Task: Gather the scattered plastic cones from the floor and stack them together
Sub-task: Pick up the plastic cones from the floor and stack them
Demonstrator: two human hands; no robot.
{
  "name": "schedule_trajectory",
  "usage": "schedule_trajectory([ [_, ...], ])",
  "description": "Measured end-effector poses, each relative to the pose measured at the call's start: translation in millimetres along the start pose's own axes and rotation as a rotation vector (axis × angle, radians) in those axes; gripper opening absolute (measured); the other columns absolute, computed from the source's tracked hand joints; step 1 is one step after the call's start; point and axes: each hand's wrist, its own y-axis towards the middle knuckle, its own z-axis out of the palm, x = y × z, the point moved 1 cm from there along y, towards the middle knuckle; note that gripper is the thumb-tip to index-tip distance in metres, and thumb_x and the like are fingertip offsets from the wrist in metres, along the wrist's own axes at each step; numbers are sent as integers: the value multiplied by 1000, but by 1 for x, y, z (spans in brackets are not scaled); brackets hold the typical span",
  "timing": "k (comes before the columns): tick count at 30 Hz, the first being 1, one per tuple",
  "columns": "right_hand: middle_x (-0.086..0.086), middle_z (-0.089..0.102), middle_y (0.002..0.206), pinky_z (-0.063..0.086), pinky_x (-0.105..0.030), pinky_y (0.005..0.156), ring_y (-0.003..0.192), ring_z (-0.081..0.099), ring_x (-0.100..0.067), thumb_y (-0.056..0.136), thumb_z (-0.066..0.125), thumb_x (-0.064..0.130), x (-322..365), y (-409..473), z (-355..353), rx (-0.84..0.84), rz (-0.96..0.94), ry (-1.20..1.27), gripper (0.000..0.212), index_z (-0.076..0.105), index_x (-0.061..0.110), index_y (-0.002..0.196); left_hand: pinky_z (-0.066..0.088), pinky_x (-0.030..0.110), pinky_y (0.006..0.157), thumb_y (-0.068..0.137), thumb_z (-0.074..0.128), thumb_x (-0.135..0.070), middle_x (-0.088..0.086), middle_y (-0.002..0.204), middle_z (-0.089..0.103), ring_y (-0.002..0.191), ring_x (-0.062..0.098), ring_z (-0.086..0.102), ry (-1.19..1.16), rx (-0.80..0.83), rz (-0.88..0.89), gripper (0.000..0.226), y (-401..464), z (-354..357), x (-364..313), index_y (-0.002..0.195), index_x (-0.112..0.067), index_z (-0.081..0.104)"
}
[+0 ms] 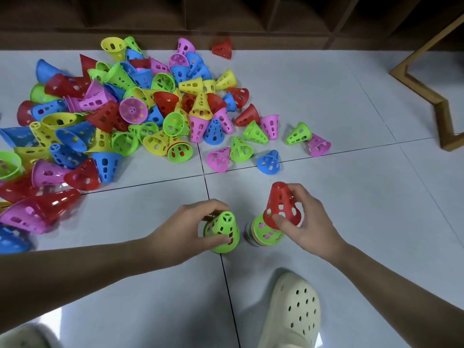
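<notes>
A big heap of perforated plastic cones [120, 114] in red, blue, green, yellow and pink covers the floor at the upper left. My right hand [305, 226] grips a red cone [282, 204] and holds it tilted just above a short stack of nested cones [263, 233] whose top one is green. My left hand [198, 222] grips a green cone [223, 231] that stands upright on the floor just left of the stack. Several single cones, among them a blue cone [269, 162], lie loose between the heap and my hands.
The floor is pale grey tile [364, 197] with dark joints. A cream clog [293, 315] is at the bottom, below the stack. A wooden furniture leg [426, 91] stands at the right. Dark wooden shelving [226, 18] runs along the back. One red cone [222, 49] lies apart by the shelving.
</notes>
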Motion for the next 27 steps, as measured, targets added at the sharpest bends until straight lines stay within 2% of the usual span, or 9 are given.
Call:
schedule_trajectory([
  [4, 15, 62, 107, 47, -22, 89, 104, 60, -10, 74, 75, 37, -25, -11, 4, 84, -7, -98, 46, 52, 30, 113, 52, 34, 91, 81, 83, -26, -15, 109, 67, 103, 12, 64, 71, 47, -9, 33, 2, 5, 11, 110, -28, 66],
  [8, 19, 57, 119, 47, -30, 97, 114, 54, -4, 79, 77, 41, -49, -19, 9, 179, -47, -232, 53, 50, 32, 124, 52, 31, 90, 83, 81, -28, -17, 108, 66, 102, 7, 64, 114, 58, -8, 32, 4, 7, 19, 111, -28, 65],
  [11, 21, 55, 123, 45, -27, 99, 117, 50, -2, 81, 74, 49, -54, -21, 12, 199, -42, -277, 57, 48, 34, 130, 50, 27, 88, 85, 78, -32, -19, 110, 63, 101, 3, 60, 175, 74, 56, 33, 5, 8, 22, 113, -29, 62],
  [14, 20, 56, 121, 45, -24, 97, 116, 54, -3, 76, 72, 56, -50, -17, 11, 217, -61, -250, 61, 50, 31, 127, 49, 24, 89, 87, 76, -38, -21, 113, 60, 104, 0, 58, 221, 86, 72, 35, 7, 9, 27, 117, -31, 60],
  [18, 18, 55, 129, 42, -31, 106, 122, 52, -6, 87, 53, 60, -49, -1, 8, 214, -39, -179, 53, 51, 27, 129, 44, 21, 98, 94, 55, -59, -16, 122, 60, 113, 2, 55, 331, 126, 107, 46, 5, -6, 38, 126, -27, 59],
  [21, 17, 58, 126, 42, -28, 104, 119, 54, -7, 89, 45, 61, -44, 24, 10, 151, 17, -113, 53, 57, 24, 125, 41, 20, 102, 101, 38, -61, -8, 123, 60, 116, 8, 55, 405, 44, 85, 52, 6, -28, 49, 127, -21, 59],
  [23, 15, 60, 120, 41, -19, 99, 112, 55, 1, 89, 46, 60, -36, 45, 12, 114, 29, -66, 51, 60, 21, 119, 41, 24, 102, 101, 36, -59, -5, 121, 60, 115, 12, 56, 449, -38, 38, 52, 12, -43, 60, 126, -19, 59],
  [25, 15, 61, 114, 39, -13, 91, 103, 54, 11, 91, 51, 50, -26, 67, 13, 97, 43, -15, 38, 62, 21, 113, 40, 28, 103, 100, 37, -57, -3, 122, 59, 116, 16, 54, 498, -117, -27, 52, 21, -60, 75, 125, -17, 58],
  [27, 16, 62, 109, 39, -15, 88, 98, 55, 11, 96, 56, 38, -20, 87, 14, 86, 67, 22, 20, 63, 23, 108, 36, 29, 105, 99, 39, -54, 2, 126, 55, 120, 18, 50, 544, -209, -95, 52, 30, -79, 91, 128, -14, 56],
])
